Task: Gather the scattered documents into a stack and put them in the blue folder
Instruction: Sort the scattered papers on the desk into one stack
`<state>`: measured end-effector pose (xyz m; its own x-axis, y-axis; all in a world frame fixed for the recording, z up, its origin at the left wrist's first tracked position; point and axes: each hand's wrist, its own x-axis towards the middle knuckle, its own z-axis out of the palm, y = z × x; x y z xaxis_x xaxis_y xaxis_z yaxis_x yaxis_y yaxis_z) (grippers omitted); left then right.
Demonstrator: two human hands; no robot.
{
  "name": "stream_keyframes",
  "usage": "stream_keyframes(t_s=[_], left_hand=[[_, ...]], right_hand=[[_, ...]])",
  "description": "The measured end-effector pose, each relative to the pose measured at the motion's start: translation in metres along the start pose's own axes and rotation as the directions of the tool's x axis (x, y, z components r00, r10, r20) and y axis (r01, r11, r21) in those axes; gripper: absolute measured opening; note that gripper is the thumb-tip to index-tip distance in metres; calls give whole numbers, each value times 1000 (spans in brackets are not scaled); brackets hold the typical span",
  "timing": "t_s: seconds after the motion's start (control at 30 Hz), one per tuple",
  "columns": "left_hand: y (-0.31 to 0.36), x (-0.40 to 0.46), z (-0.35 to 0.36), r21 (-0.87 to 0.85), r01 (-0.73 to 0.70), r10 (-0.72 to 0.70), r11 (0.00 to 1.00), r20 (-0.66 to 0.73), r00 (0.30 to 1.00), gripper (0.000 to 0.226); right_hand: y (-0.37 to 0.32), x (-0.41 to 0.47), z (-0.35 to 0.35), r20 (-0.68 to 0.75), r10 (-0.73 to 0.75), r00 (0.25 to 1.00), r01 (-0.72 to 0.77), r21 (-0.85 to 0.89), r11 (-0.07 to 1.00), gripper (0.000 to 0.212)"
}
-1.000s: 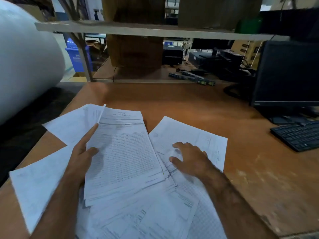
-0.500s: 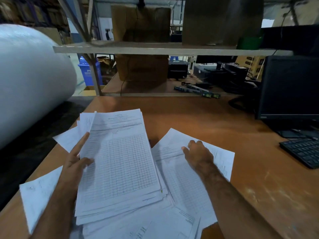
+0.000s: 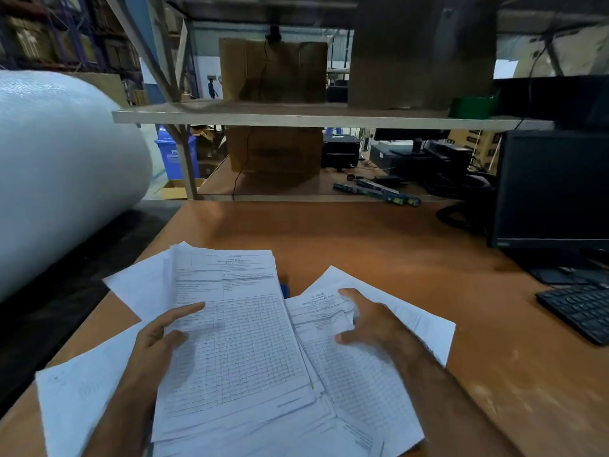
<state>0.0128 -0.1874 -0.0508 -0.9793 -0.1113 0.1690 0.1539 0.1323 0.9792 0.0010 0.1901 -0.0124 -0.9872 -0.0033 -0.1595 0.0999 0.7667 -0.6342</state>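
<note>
Right now your left hand [image 3: 158,338] grips the left edge of a stack of gridded forms [image 3: 237,334] at the lower middle of the frame, thumb on top of the top sheet and the other fingers hidden beneath. Your right hand [image 3: 375,324] presses curled fingers [image 3: 349,293] and a thumb onto a loose form [image 3: 346,367] just right of the stack, bunching the paper. More loose sheets [image 3: 82,390] fan out under both, reaching the lower left and lower right of the frame, all on the orange-brown bench [image 3: 362,245]. A small blue edge [image 3: 284,289] peeks out between the stack and the right-hand form; whether it is the folder you cannot tell. A dark monitor [image 3: 553,189] and keyboard [image 3: 580,308] stand at the right, and a large roll of bubble wrap [image 3: 59,173] fills the left.
</note>
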Motion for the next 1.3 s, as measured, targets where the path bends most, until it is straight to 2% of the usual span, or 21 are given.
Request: stream_keyframes(t_s=[0.1,0.17,0.2,0.23,0.27,0.33,0.4,0.47,0.57,0.6,0.63,0.7,0.77,0.83,0.93,1.0,1.07,1.1,1.2,1.27,1.3], left_hand=[[-3,2,-1,-20,7,-7,1000,4,1000,53],[-4,4,-1,-13,8,-8,1000,-1,1000,53],[-4,4,-1,-8,11,-11,1000,-5,1000,52],[-4,4,-1,-7,12,-12,1000,-5,1000,52],[-4,4,-1,-6,15,-15,1000,-9,1000,51],[-6,4,-1,0,22,-22,1000,-15,1000,50],[-8,4,-1,-3,32,-32,999,-14,999,48],[-8,3,-1,-7,39,-39,999,-17,999,48],[-4,2,-1,-13,50,-50,999,-19,999,46],[-3,2,-1,-21,62,-62,998,-17,998,46],[-1,2,0,-28,77,-77,997,-5,997,46],[1,2,4,-31,92,-91,995,33,995,46],[4,3,7,-29,106,-105,994,53,993,48],[5,3,8,-40,120,-117,992,53,992,50],[9,4,9,-45,116,-114,992,52,992,51],[12,7,11,-24,91,-90,996,59,994,52],[11,11,13,-2,68,-67,998,65,996,52],[9,13,14,25,39,-40,999,50,998,49],[14,13,15,97,33,-35,995,26,999,23],[13,23,14,55,53,-55,997,34,998,71],[13,27,14,36,64,-66,997,41,997,83]], right_hand=[[-2,6,-13,-31,-75,997,77,54,996,44],[-1,13,-21,-80,-104,991,108,44,993,36],[0,15,-25,-101,-114,988,112,-27,993,34],[0,13,-27,-102,-106,989,97,-89,991,34],[-1,9,-29,-61,-82,995,78,-67,995,38],[-2,-3,-31,107,-46,993,40,65,997,43],[-2,-16,-35,226,-62,972,50,58,997,39],[4,-26,-38,281,-85,956,57,104,993,39],[17,-34,-40,377,-91,922,-2,240,971,52],[21,-33,-38,389,-101,916,18,211,977,56],[23,-30,-35,346,-117,931,71,143,987,59],[19,-20,-35,93,-211,973,205,66,976,63],[8,-9,-47,-194,-248,949,285,193,939,61],[-4,-2,-67,-366,-208,907,370,459,808,57],[-20,6,-88,-415,-177,893,441,724,530,53],[-29,11,-81,-355,-177,918,395,777,490,49],[-35,14,-60,-293,-168,941,336,764,551,52],[-37,15,-46,-277,-172,945,322,710,626,58],[-44,24,3,-199,-233,952,290,339,895,87],[-52,30,36,-129,-320,939,336,131,933,98],[-58,32,50,-104,-357,928,366,83,927,101]])
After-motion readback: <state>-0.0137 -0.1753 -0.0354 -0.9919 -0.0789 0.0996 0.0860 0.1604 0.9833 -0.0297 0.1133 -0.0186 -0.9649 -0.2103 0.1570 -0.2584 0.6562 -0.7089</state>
